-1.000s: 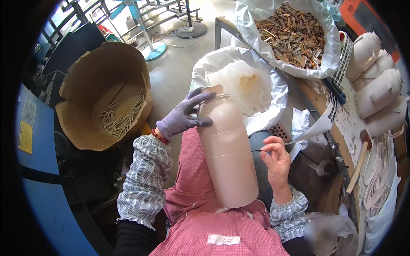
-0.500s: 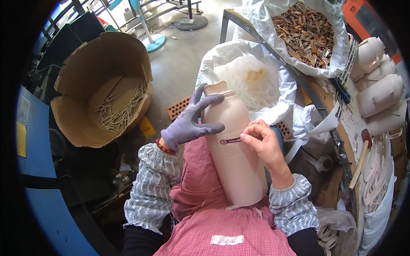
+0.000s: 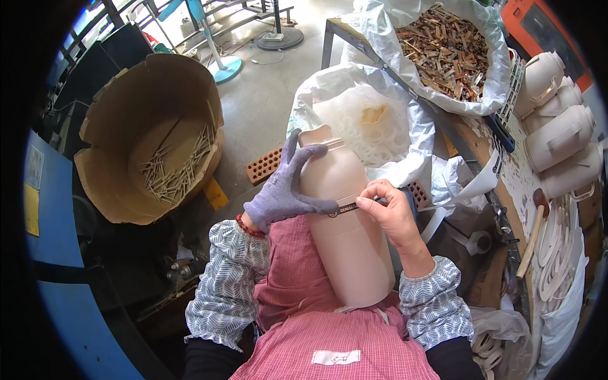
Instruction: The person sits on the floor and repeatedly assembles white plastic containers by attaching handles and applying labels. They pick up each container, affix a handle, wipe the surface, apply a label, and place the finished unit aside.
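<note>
A beige thermos jug point(image 3: 354, 259) lies tilted across my lap on a pink checked apron point(image 3: 288, 266), its spout end pointing away from me. My left hand point(image 3: 288, 183), in a purple glove, grips the upper body, fingers near the neck. The glove's thumb presses at the left end of a small dark label point(image 3: 347, 208) on the jug's side. Bare, my right hand point(image 3: 389, 212) pinches thumb and forefinger together at the label's right end. Those fingertips hide part of the label.
A cardboard bin point(image 3: 149, 82) with thin sticks stands left. Ahead is a white sack point(image 3: 418, 136) of translucent rings; beyond it, another sack point(image 3: 503, 88) holds brown scraps. Several finished-looking jugs point(image 3: 560, 139) and a wooden-handled mallet point(image 3: 533, 244) lie on the right bench. Perforated bricks point(image 3: 263, 166) sit on the floor.
My left thumb has moved right and down onto the label's left end. The jug has turned slightly, and my right fingers still pinch at the label's right end.
</note>
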A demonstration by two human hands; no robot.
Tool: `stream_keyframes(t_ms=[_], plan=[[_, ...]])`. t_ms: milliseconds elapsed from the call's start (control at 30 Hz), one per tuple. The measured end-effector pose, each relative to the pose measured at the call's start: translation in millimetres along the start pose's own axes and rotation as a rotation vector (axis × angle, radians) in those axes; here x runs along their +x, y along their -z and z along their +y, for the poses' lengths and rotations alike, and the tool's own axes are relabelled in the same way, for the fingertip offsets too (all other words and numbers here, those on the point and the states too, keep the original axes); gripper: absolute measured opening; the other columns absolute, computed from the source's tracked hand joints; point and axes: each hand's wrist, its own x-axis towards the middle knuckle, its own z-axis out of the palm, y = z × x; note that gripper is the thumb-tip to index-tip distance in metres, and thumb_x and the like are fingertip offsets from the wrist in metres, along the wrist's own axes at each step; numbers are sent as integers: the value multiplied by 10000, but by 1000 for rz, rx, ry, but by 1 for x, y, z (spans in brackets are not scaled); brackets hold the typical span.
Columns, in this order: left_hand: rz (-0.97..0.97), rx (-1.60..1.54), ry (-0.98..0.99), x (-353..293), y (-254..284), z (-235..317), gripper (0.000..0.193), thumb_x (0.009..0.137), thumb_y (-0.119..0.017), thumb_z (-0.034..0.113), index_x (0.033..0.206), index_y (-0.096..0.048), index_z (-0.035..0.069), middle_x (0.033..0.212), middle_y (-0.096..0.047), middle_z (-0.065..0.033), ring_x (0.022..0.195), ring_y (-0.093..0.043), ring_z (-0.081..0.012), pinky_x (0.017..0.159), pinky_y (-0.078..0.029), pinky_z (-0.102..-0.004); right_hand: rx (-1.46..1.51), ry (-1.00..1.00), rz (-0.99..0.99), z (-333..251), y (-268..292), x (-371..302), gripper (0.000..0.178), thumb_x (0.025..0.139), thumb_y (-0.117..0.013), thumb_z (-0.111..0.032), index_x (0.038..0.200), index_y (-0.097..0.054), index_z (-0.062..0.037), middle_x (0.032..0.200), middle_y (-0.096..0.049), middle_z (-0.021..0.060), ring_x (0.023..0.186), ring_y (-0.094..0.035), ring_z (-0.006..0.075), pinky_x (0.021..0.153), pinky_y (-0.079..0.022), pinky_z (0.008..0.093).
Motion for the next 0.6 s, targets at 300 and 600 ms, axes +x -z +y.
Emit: stream_keyframes(t_ms=[300, 600], plan=[[-39, -109, 6, 2, 4, -1, 944, 563, -917, 367, 1350, -444, 150, 1495, -136, -257, 1391, -223, -451, 1115, -320, -478, 177, -21, -27, 2, 9, -3, 89, 841, -690, -89, 824, -651, -11, 960, -526, -7, 878, -488, 78, 820, -366, 218], [-63, -88, 58, 2, 6, 1, 829, 666, -856, 380, 1366, -468, 166, 1518, -117, -281, 1414, -192, -457, 1128, -285, -490, -85, 57, -53, -19, -6, -13, 103, 831, -704, -100, 822, -660, -7, 964, -484, -11, 842, -458, 55, 751, -377, 217]])
